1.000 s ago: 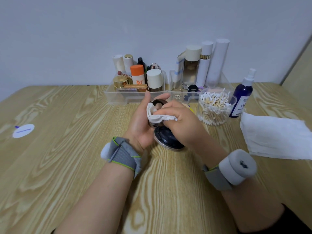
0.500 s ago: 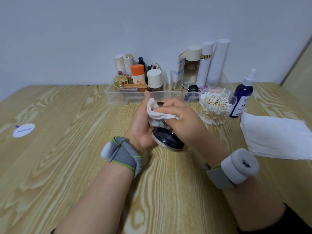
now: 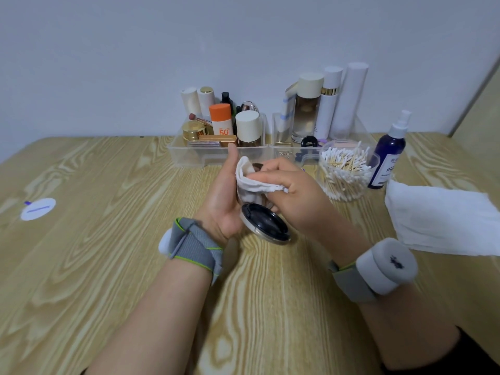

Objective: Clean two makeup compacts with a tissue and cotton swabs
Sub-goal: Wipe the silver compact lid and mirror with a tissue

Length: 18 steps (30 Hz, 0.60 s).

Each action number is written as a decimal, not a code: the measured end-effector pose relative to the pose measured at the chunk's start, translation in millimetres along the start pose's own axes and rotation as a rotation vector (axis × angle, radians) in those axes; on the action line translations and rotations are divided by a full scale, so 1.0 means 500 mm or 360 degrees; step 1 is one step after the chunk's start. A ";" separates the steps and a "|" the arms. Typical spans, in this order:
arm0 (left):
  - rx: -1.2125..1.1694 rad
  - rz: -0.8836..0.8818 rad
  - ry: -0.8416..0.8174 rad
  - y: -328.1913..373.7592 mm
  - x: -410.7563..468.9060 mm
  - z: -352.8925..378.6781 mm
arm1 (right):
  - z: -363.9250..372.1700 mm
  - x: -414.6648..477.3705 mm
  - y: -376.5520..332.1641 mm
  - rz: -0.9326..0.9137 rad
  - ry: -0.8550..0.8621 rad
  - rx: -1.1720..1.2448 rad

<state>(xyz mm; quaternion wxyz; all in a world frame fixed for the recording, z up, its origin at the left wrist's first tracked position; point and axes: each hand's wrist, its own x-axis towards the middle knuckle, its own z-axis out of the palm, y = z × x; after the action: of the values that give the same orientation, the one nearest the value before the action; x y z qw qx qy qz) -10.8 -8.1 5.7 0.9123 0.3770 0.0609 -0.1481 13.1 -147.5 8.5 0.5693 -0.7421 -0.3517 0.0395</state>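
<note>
Left hand [image 3: 221, 201]: palm turned inward, thumb upright, cupped round an open compact [image 3: 263, 221] and holding it above the middle of the table [image 3: 108, 266].
Right hand [image 3: 295, 196]: fingers curled, pinching a folded white tissue [image 3: 251, 180] and pressing it into the upper half of the compact. The two hands meet at the compact.
Compact: round, silver rim, black inner face on the lower half, which tilts down toward the person. The upper half is mostly hidden by the tissue and fingers.
Wristbands: grey with green trim, one on the left wrist [image 3: 194, 244], one on the right [image 3: 378, 269] carrying a white cylinder.
Swabs [image 3: 346, 171]: many, in a clear round jar just right of the right hand.
Spray bottle [image 3: 389, 155]: dark blue, white nozzle, just beside the jar on its right.
Sheet [image 3: 443, 217]: white, lying flat at the right edge of the table.
Organizer [image 3: 216, 155]: clear, two compartments, at the far edge against the wall, filled with upright bottles and tubes.
Sticker [image 3: 38, 209]: round, white, near the left edge.
</note>
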 end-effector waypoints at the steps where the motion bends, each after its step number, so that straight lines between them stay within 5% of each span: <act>1: -0.0012 -0.0016 -0.0031 -0.001 -0.001 0.001 | -0.001 -0.001 -0.002 -0.0003 -0.0004 0.0001; 3: -0.0051 -0.0086 -0.0108 -0.002 -0.002 0.005 | -0.004 -0.001 -0.005 0.0003 -0.0031 -0.0002; 7: -0.0413 -0.0344 -0.0743 -0.002 -0.020 0.021 | -0.007 -0.004 -0.014 0.0003 -0.0077 -0.0082; 10: -0.0330 -0.0349 -0.0653 0.006 -0.016 0.015 | -0.006 -0.006 -0.021 0.0003 -0.0099 -0.0111; 13: -0.0030 -0.0102 -0.0127 0.008 -0.001 -0.002 | -0.006 -0.006 -0.017 -0.0044 -0.0156 -0.0211; 18: 0.0019 -0.0093 -0.0041 0.010 -0.005 0.003 | -0.007 -0.004 -0.006 -0.0093 -0.0157 -0.0346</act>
<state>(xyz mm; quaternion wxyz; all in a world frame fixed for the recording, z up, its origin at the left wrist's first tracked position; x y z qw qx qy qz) -11.9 -5.3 10.8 0.9059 0.3787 0.0592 -0.1801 12.0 -151.1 11.9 0.4683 -0.7860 -0.4030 0.0210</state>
